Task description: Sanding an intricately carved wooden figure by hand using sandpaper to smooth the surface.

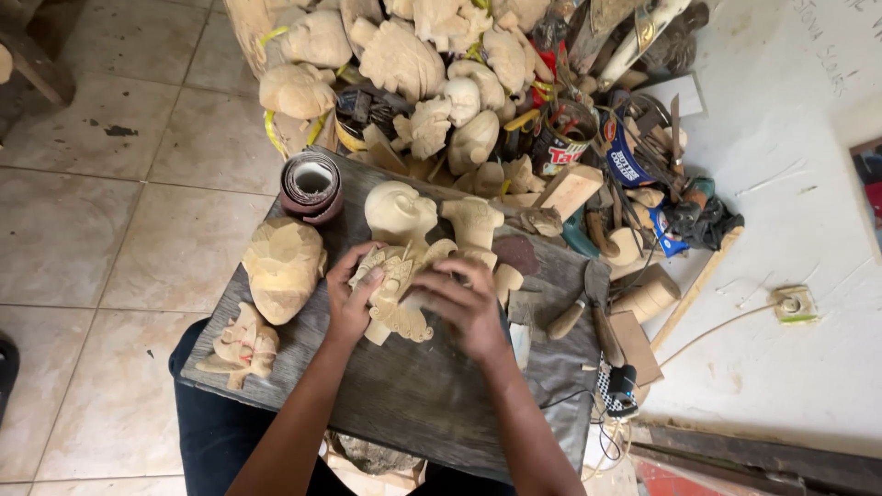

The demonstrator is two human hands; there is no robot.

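Near edge: dark wooden board point(404, 395) across the person's lap. Small pale carved piece point(241, 344) at its near-left corner. Both forearms reach up from the near edge, wrists bent inward. Left hand point(352, 296) cups the left side of a flat ornate wood carving point(397, 292) at board centre, fingers curled over its edge. Right hand point(467, 303) is half-closed on the carving's right side, fingertips pressing on top. Left of the hands: large carved head point(282, 266). Just beyond: smooth rounded wooden head point(398, 211), sandpaper roll point(312, 184) far-left. Right: wood-handled tool point(574, 308). Far: heap of unfinished carvings point(404, 60), round tins point(565, 133) with red and blue labels to its right.
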